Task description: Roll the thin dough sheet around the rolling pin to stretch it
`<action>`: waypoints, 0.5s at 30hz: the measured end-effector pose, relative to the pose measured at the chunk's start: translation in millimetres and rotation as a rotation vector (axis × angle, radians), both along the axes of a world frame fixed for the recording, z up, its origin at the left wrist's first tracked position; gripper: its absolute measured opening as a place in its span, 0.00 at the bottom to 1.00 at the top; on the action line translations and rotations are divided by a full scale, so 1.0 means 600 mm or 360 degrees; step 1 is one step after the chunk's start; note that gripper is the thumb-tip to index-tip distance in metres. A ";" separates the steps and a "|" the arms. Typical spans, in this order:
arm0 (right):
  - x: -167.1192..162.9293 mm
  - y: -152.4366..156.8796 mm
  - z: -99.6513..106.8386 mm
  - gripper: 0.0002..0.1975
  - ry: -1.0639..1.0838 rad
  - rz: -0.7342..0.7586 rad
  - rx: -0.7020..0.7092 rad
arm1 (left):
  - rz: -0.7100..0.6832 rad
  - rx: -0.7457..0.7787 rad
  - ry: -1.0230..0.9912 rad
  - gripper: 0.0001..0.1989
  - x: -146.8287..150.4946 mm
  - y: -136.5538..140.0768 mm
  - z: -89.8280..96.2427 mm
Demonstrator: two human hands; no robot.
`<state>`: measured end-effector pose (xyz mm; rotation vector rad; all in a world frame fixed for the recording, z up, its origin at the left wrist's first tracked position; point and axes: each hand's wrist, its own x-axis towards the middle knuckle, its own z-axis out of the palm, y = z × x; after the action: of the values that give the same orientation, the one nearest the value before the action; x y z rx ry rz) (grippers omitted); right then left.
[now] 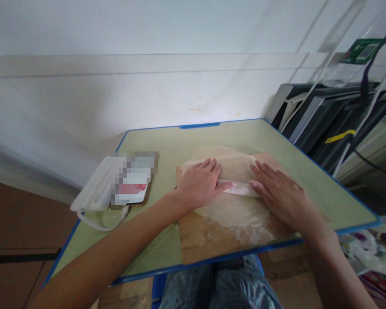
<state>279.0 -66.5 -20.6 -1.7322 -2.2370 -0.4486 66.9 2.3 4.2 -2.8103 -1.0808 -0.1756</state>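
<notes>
A wide, thin sheet of dough (223, 165) lies on a wooden board (196, 242) with loose flour near its front edge. Across the dough runs a thin, pale rolling pin (242, 189), visible only between my hands. My left hand (201, 180) rests flat over the pin's left part, fingers stretched forward and thumb along it. Over the right part lies my right hand (278, 193), also with its fingers extended, the thumb touching the pin. Both palms hide the pin's ends.
The board sits on a pale green table (161, 244) with a blue rim. To the left, a phone (137, 180), partly blurred out, leans by a white device with a strap (94, 189). A white wall stands behind; dark flat panels (328, 120) lean at the right.
</notes>
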 end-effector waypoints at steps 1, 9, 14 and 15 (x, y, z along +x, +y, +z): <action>-0.003 -0.003 0.000 0.26 -0.0002 -0.0017 -0.0004 | -0.0008 -0.0021 0.0031 0.30 -0.002 -0.003 0.003; -0.026 -0.097 -0.008 0.27 -0.0007 0.0082 0.0123 | -0.0106 -0.0256 0.0197 0.44 -0.012 -0.060 0.025; -0.013 -0.045 -0.003 0.24 0.0012 -0.0016 0.0059 | -0.0184 -0.0224 0.0115 0.33 -0.010 -0.016 0.009; -0.012 -0.031 -0.001 0.24 0.0014 -0.0051 0.0052 | -0.0174 -0.0232 0.0107 0.33 -0.010 -0.007 0.009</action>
<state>272.1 -85.0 -21.5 -1.7528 -2.1863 -0.4810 60.8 -2.1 9.5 -2.9829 -0.9638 -0.0128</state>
